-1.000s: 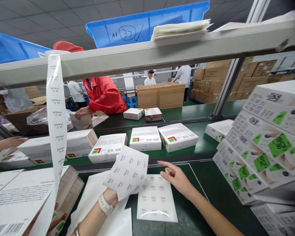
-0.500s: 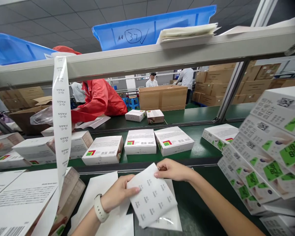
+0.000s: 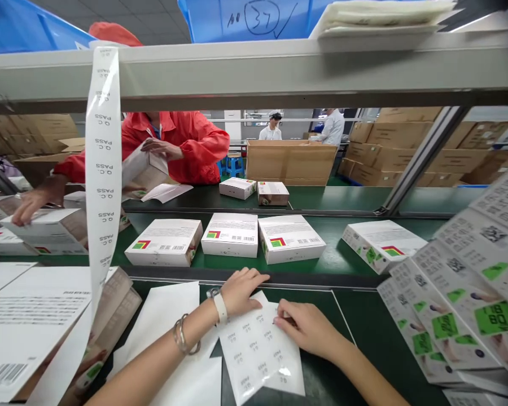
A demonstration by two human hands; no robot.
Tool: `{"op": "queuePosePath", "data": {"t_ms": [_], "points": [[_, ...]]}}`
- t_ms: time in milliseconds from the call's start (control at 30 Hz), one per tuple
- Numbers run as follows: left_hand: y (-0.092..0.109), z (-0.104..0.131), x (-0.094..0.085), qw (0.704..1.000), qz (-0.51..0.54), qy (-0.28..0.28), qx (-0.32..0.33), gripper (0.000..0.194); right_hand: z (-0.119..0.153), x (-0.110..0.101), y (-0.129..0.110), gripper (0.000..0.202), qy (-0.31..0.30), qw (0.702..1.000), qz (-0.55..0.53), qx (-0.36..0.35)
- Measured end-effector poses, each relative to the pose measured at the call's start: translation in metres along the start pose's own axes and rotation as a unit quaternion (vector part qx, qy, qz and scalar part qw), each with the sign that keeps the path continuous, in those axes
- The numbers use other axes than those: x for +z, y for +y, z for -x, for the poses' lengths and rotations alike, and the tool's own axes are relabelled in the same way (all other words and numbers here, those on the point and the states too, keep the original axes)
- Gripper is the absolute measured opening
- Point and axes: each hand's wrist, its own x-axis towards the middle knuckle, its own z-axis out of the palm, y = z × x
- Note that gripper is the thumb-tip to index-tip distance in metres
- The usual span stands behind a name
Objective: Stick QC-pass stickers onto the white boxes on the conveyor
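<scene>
A sheet of Q.C. PASS stickers (image 3: pixel 254 344) lies on the dark green bench in front of me, over another sheet whose edge shows at the right. My left hand (image 3: pixel 241 290), with a pale watch and bracelets on the wrist, reaches across its top corner. The fingers are stretched out towards the conveyor, and the thumb lies at the sheet's upper edge. At the upper right edge is my right hand (image 3: pixel 307 330), thumb and forefinger pinched together over the stickers. Whatever sits between those fingertips is too small to make out. Blank white sheets (image 3: pixel 169 316) lie to the left.
White printed boxes (image 3: pixel 229 234) stand along the conveyor (image 3: pixel 338 248). Stacked boxes rise at right (image 3: pixel 461 293) and left (image 3: pixel 34 327). A strip of Q.C. PASS stickers (image 3: pixel 104 169) hangs from the overhead rail (image 3: pixel 220 73). Opposite, a person in red (image 3: pixel 190 135) handles boxes.
The sticker sheet has been lowered flat onto the bench. My left hand has let go and moved forward, its fingers now extended. My right hand has shifted slightly down and right. The view has tilted down.
</scene>
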Motion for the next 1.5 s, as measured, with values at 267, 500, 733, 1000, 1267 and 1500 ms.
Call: {"op": "queuePosePath", "data": {"t_ms": [267, 500, 733, 1000, 1267, 1500], "points": [[0.006, 0.05, 0.041, 0.998, -0.044, -0.035, 0.001, 0.042, -0.012, 0.02, 0.01, 0.015, -0.032, 0.991, 0.117, -0.059], [0.002, 0.051, 0.046, 1.0, -0.016, -0.011, 0.01, 0.04, -0.006, 0.024, 0.006, 0.017, -0.018, 0.998, 0.025, -0.054], [-0.014, 0.051, 0.036, 0.989, 0.042, 0.125, -0.073, 0.037, -0.047, -0.005, -0.041, 0.024, -0.009, 0.947, -0.316, -0.053], [-0.159, 0.018, -0.089, 0.861, 0.017, 0.279, -0.425, 0.039, -0.19, -0.015, -0.048, 0.032, 0.208, 0.886, -0.414, -0.02], [-0.189, -0.014, -0.094, 0.884, 0.053, 0.158, -0.437, 0.065, -0.11, -0.04, 0.034, 0.029, 0.302, 0.874, -0.375, 0.063], [-0.129, -0.083, -0.041, 0.922, 0.057, 0.116, -0.366, 0.064, -0.076, -0.066, 0.065, 0.03, 0.342, 0.867, -0.356, 0.068]]}}
